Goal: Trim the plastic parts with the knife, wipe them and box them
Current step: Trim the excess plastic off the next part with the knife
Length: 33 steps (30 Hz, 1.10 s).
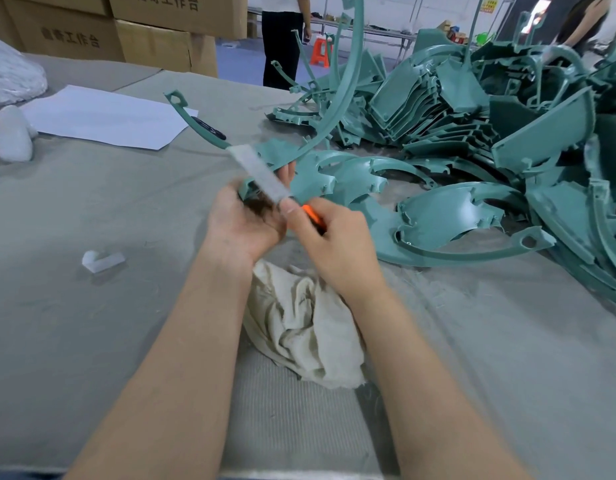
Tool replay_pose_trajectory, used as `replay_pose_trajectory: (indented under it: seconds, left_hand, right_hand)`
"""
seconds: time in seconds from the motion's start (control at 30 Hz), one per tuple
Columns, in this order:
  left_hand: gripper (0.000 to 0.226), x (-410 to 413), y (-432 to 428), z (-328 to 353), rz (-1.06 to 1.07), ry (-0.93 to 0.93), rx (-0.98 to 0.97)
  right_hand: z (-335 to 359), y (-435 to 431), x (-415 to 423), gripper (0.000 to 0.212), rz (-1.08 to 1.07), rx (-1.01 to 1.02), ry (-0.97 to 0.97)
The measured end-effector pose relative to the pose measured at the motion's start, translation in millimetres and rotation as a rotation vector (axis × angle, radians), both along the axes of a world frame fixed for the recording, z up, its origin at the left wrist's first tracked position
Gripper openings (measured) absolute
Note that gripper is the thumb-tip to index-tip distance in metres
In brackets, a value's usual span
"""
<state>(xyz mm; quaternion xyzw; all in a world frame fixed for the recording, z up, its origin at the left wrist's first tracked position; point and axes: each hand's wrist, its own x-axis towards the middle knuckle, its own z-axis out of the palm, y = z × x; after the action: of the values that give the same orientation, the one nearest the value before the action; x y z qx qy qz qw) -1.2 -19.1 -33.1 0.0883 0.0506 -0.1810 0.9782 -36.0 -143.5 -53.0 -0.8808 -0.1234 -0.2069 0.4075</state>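
head view: two hands trim one teal plastic part over the tabletop [74, 341].
left hand [244, 221] palm up, grip closed on the plastic part [272, 152], held above the tabletop, its two long curved arms sticking up and left. right hand [334, 240] grip closed on one orange-handled knife [265, 178], blade blurred, lying across the part. one crumpled cloth [306, 323] below the wrists. big pile of teal parts [472, 133] to the right, too many to count. one white paper sheet [105, 116], one black pen [213, 129], one small white scrap [102, 261] on the left. four cardboard boxes [161, 46] at the back, two people standing beyond.
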Motion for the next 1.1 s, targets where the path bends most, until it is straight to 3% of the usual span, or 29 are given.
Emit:
replay_pose_trajectory:
  seconds: [0.1, 0.17, 0.3, 0.4, 0.5, 0.67, 0.83, 1.0, 1.1]
  left_hand:
    - [0.059, -4, 3, -1, -0.004, -0.062, 0.029]
    - [0.047, -4, 3, 1, 0.018, -0.056, 0.045]
    - [0.025, -3, 1, 5, 0.201, -0.052, 0.045]
    - [0.022, -2, 6, 5, 0.234, -0.102, -0.014]
    - [0.021, -6, -1, 10, 0.171, -0.199, 0.005]
    - [0.061, -14, -28, 13, -0.012, -0.299, 0.128]
    - [0.069, -12, -36, 8, -0.098, -0.24, 0.135]
    - [0.052, -1, -23, 3, 0.091, -0.188, 0.15]
    - [0.028, 5, -10, 1, 0.241, -0.179, 0.175]
  right_hand:
    - [2, 3, -5, 0.045, 0.169, -0.082, 0.023]
    - [8, 0, -8, 0.048, 0.203, -0.006, 0.02]
    - [19, -19, -4, 0.053, -0.057, 0.275, 0.035]
    - [18, -44, 4, 0.039, -0.243, 0.197, 0.192]
    - [15, -52, 7, 0.017, -0.199, 0.128, 0.343]
    - [17, -41, 1, 0.014, -0.041, 0.093, 0.411]
    - [24, -35, -4, 0.009, 0.079, 0.073, 0.419]
    - [30, -37, -11, 0.008, 0.166, -0.007, 0.514]
    - [35, -45, -17, 0.01, 0.244, -0.079, 0.608]
